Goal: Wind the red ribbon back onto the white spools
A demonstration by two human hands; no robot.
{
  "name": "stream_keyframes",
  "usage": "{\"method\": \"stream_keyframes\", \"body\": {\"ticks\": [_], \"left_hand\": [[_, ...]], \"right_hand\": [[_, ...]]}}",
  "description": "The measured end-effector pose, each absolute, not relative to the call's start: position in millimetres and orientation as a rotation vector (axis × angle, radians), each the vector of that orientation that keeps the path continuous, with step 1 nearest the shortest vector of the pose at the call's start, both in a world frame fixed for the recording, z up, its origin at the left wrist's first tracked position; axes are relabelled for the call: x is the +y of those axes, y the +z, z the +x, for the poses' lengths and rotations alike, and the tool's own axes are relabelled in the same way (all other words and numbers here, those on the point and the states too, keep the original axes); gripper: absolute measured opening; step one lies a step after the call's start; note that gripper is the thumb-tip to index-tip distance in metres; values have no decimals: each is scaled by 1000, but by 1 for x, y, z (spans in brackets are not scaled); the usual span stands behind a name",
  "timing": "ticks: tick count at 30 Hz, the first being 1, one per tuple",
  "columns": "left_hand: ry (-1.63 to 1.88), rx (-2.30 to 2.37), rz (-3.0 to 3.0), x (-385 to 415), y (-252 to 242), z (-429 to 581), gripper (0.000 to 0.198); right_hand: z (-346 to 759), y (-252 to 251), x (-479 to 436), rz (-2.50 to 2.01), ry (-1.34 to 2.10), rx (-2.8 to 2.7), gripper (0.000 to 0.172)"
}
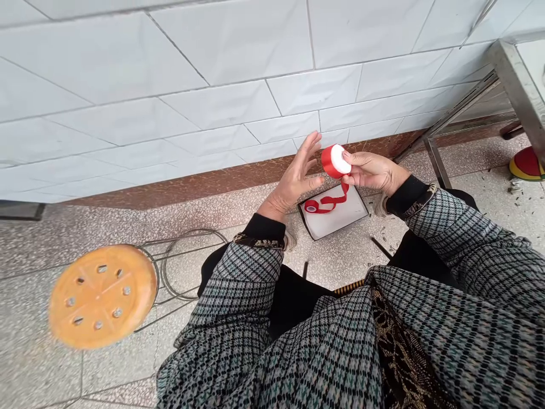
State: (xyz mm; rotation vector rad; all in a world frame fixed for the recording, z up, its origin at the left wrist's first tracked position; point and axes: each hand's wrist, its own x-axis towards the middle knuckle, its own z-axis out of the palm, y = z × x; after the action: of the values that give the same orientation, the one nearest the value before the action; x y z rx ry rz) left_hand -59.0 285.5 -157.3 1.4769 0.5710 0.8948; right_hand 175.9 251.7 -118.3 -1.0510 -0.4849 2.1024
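A roll of red ribbon [331,162] with a white end face is gripped by my right hand [374,170], thumb on the white side and fingers beneath. From its underside a loose red strip [339,199] hangs down and curls to a small coil [311,207] over a shallow white tray [338,220] with dark edges. To the left of the roll, my left hand [296,179] is raised with its fingers apart. It holds nothing and stays a short gap from the ribbon.
A stool with a round orange seat [100,295] and wire legs stands at left. White wall tiles [230,108] rise ahead. On the right are a metal table frame [517,91] and a red and yellow object [528,163]. Dark bits litter the speckled floor [477,193].
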Motion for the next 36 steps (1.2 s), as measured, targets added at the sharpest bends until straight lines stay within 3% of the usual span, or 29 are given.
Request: {"method": "stream_keyframes", "body": {"ticks": [4,13,30,36], "left_hand": [[904,551,1538,278,-146,-53,97],[905,511,1507,273,-151,-51,80],[1121,634,1464,274,-200,-31,72],[1126,821,1197,262,-178,-24,72]], "right_hand": [[163,-113,247,-1038,2126,-356,9],[154,-114,247,-1049,2165,-269,7],[145,-116,242,-995,2131,-161,9],[140,-118,239,-1071,2112,-319,22]]}}
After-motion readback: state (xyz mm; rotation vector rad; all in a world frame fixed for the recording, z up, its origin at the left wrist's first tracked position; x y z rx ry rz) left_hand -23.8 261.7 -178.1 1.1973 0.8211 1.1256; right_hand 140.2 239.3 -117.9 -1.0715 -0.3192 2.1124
